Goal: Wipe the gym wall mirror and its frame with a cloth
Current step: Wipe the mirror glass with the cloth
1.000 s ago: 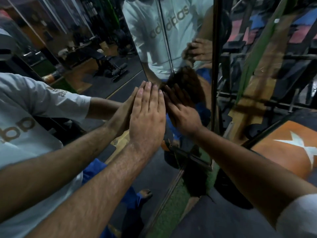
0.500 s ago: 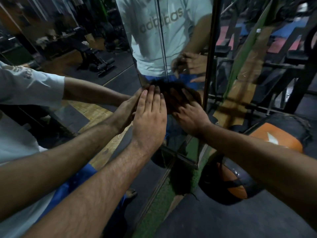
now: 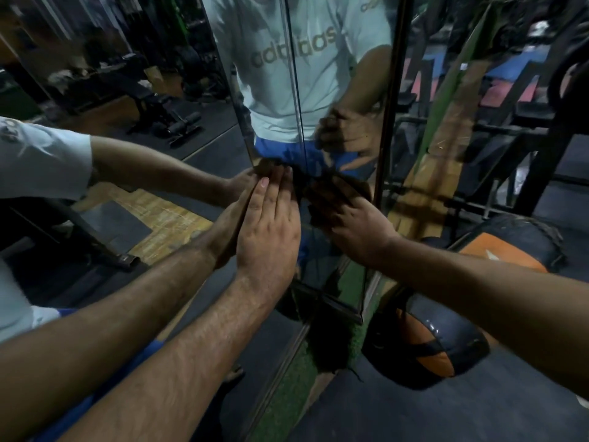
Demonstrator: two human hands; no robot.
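My left hand (image 3: 267,231) lies flat against the wall mirror (image 3: 178,173), fingers straight and together, meeting its own reflection. Just to its right, my right hand (image 3: 360,232) presses a dark brown cloth (image 3: 334,189) onto the narrow glass panel with spread fingers. The cloth is bunched under the fingertips and partly hidden by them. The dark vertical frame strip (image 3: 387,122) runs just right of the cloth. The glass reflects my white shirt and the cloth hand.
An orange-and-black weighted ball (image 3: 439,349) rests on the dark floor by the mirror's foot, below my right forearm. A strip of green turf (image 3: 287,387) follows the mirror's base. A gym bench and racks appear as reflections in the glass.
My right hand has shifted the cloth a little on the glass beside the frame strip. My left hand stays flat in place. The view has pulled back, showing more of the ball.
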